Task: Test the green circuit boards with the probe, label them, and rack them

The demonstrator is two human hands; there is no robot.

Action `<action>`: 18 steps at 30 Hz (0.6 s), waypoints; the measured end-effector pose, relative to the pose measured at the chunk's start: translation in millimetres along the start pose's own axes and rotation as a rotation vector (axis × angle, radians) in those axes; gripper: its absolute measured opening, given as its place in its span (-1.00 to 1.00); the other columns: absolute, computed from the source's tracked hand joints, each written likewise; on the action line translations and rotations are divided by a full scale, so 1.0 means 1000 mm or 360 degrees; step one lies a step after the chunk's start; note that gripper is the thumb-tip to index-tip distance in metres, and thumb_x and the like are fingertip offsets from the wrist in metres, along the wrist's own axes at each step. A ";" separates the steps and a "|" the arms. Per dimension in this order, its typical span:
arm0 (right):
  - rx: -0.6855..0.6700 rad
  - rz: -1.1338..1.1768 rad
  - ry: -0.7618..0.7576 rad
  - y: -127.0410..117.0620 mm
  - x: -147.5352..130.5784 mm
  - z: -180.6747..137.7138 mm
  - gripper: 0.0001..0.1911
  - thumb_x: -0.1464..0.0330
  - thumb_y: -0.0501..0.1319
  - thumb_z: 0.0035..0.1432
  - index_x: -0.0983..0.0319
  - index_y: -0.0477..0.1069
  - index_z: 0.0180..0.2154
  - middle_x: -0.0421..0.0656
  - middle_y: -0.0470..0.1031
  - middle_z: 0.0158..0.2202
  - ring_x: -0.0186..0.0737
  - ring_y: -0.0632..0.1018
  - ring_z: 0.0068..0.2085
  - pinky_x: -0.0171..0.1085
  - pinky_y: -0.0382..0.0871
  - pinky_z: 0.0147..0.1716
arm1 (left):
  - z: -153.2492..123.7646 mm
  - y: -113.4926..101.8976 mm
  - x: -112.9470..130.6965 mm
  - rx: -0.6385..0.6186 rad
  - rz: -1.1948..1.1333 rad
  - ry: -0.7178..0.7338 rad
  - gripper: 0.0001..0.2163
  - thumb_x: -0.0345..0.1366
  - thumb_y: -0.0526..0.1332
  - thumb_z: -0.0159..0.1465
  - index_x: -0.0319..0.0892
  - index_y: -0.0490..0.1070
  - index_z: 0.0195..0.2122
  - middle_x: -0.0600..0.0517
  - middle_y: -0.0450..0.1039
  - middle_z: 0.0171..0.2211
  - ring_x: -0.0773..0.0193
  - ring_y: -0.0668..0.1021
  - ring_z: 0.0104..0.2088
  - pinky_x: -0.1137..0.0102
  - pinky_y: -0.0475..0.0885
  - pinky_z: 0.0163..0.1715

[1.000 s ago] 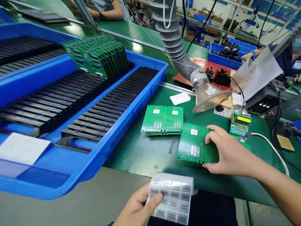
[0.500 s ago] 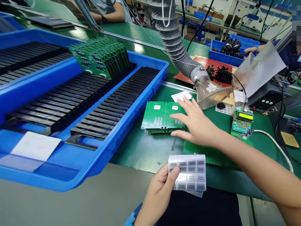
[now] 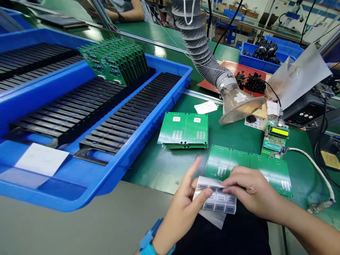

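Observation:
A sheet of printed labels (image 3: pixel 219 202) is held over my lap, its upper part bent. My left hand (image 3: pixel 187 198) grips its left side, thumb on top and index finger stretched out. At the sheet's upper right edge, my right hand (image 3: pixel 252 189) pinches with thumb and fingertips; whether a single label is lifted there I cannot tell. Beyond the hands lies a stack of green circuit boards (image 3: pixel 183 131), the top one bearing two white labels. More green circuit boards (image 3: pixel 239 157) lie side by side just behind my right hand, partly covered by it.
At left, a blue tray (image 3: pixel 183 69) holds black slotted racks (image 3: pixel 106 106) and upright circuit boards (image 3: pixel 117 62). A grey fume hose (image 3: pixel 196 46) hangs over the bench. A small display board (image 3: pixel 276 136) with a white cable (image 3: pixel 316 159) stands at right. Someone's arm (image 3: pixel 134 12) rests across the bench.
My right hand has come back from above the board stack to the label sheet and closed on its edge. The sheet is now bent, and the boards at right are uncovered.

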State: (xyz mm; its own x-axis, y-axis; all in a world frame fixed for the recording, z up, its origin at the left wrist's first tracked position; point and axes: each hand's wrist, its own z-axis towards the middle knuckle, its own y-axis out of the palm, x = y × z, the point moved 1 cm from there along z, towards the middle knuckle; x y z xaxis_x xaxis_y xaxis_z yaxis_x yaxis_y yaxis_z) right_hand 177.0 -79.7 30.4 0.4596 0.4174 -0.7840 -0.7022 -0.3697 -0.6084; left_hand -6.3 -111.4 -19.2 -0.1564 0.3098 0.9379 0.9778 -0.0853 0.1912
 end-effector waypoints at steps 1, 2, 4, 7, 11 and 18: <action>-0.0035 -0.0004 -0.0030 -0.001 0.000 -0.001 -0.83 0.44 0.15 0.21 0.17 0.53 -0.29 -0.17 0.47 -0.46 -0.28 0.50 -0.41 -0.33 0.38 -0.44 | 0.001 -0.001 0.004 -0.0070 0.0079 -0.0019 -0.57 -0.15 0.27 0.17 -0.11 0.34 0.05 0.05 0.50 -0.43 0.26 0.51 -0.45 0.46 0.40 -0.45; -0.0066 -0.0011 -0.0057 -0.001 0.000 -0.001 -0.81 0.44 0.14 0.22 0.16 0.53 -0.26 -0.17 0.47 -0.46 -0.27 0.50 -0.40 -0.33 0.38 -0.45 | 0.001 -0.002 0.008 -0.0107 0.0157 -0.0019 -0.70 -0.16 0.26 0.17 -0.14 0.46 -0.10 0.04 0.50 -0.44 0.26 0.50 -0.45 0.46 0.39 -0.45; -0.0108 -0.0030 -0.0097 -0.001 0.000 -0.004 -0.79 0.44 0.13 0.23 0.15 0.52 -0.20 -0.16 0.49 -0.45 -0.26 0.50 -0.39 -0.32 0.39 -0.43 | 0.002 -0.001 0.012 -0.0071 0.0276 0.0038 -0.83 -0.18 0.25 0.16 -0.15 0.53 -0.35 0.03 0.51 -0.47 0.27 0.49 -0.47 0.47 0.36 -0.47; -0.0121 -0.0046 -0.0091 0.001 0.000 -0.008 -0.72 0.43 0.11 0.25 0.14 0.45 -0.03 -0.14 0.56 -0.38 -0.23 0.53 -0.35 -0.27 0.42 -0.36 | 0.000 0.002 0.011 0.0100 0.0356 0.0109 -0.83 -0.18 0.23 0.18 -0.15 0.51 -0.45 0.06 0.47 -0.55 0.29 0.45 -0.52 0.48 0.33 -0.51; -0.0072 -0.0013 0.0170 -0.002 0.000 -0.009 -0.55 0.41 0.20 0.18 0.14 0.28 0.12 -0.14 0.56 -0.27 -0.21 0.55 -0.26 -0.22 0.44 -0.24 | -0.003 0.003 0.007 0.0221 0.0436 0.0125 -0.80 -0.16 0.23 0.17 -0.16 0.49 -0.47 0.09 0.41 -0.61 0.31 0.41 -0.58 0.49 0.29 -0.57; 0.0037 -0.0013 -0.0010 -0.006 -0.002 -0.002 -0.86 0.44 0.15 0.21 0.20 0.46 -0.37 -0.17 0.44 -0.43 -0.27 0.47 -0.34 -0.28 0.36 -0.35 | -0.002 0.003 0.007 0.0236 0.0442 0.0022 -0.73 -0.08 0.23 0.17 -0.18 0.44 -0.51 0.09 0.38 -0.63 0.31 0.40 -0.59 0.48 0.29 -0.57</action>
State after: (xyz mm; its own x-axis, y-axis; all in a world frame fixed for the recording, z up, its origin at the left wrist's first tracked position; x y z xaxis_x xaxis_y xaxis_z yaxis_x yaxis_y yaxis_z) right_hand 181.2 -80.3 35.6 0.4620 0.4253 -0.7783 -0.7108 -0.3472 -0.6117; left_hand -4.3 -111.2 -11.9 0.1188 0.2810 0.9523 0.9929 -0.0257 -0.1163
